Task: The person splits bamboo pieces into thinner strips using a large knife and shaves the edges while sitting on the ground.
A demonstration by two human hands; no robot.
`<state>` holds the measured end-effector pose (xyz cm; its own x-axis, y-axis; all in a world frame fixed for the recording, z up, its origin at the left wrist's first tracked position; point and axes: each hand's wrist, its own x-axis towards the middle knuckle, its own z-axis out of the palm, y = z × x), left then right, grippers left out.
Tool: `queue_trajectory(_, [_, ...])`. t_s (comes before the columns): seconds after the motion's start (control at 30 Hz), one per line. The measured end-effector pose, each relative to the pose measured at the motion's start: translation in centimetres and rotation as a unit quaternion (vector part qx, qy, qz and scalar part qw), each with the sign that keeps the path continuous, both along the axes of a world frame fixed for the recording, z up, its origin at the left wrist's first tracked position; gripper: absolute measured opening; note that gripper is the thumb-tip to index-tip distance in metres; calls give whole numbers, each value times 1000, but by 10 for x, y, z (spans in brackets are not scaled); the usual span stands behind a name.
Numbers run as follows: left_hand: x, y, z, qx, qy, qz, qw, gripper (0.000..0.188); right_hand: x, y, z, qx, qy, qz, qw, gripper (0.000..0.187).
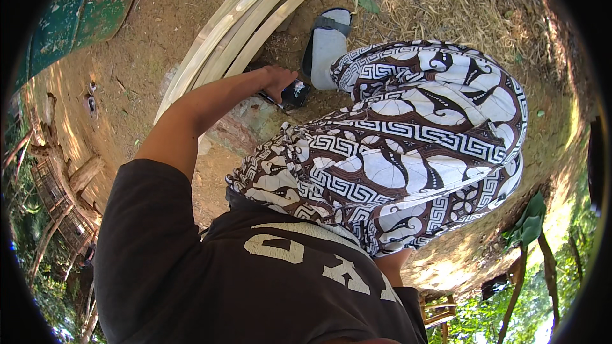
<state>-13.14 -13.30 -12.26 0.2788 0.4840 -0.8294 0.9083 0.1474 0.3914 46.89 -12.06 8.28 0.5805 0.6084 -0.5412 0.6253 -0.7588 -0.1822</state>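
My left hand reaches down to the ground beside my foot. Its fingers curl over a small dark, glossy object with a white mark; its exact kind is hard to make out. Just beyond my forearm, several long pale split-bamboo strips curve upward through the picture. Of my right arm only a bit of forearm shows by my patterned trousers; the right hand is hidden behind my leg.
My foot in a grey sock and dark sandal rests on bare soil. A flat stone lies under my left arm. Dry straw covers the far ground. A worn green panel stands far left, and a woven cage at the left edge.
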Motion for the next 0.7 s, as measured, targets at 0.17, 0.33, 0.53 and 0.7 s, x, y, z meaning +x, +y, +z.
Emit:
queue_trajectory(0.17, [-1, -2, -5, -2, -9, 3, 1000, 84, -1, 1, -2, 3, 3, 0, 1000, 37])
queue_trajectory(0.33, [1, -9, -16, 13, -7, 9, 1000, 82, -2, 0, -3, -2, 4, 3, 1000, 37])
queue_trajectory(0.53, [2, -10, -13, 20, -8, 5, 1000, 79, -3, 0, -4, -2, 5, 5, 1000, 38])
queue_trajectory(0.7, [3, -13, -15, 37, -10, -25, 999, 80, -2, 0, -5, -4, 4, 4, 1000, 38])
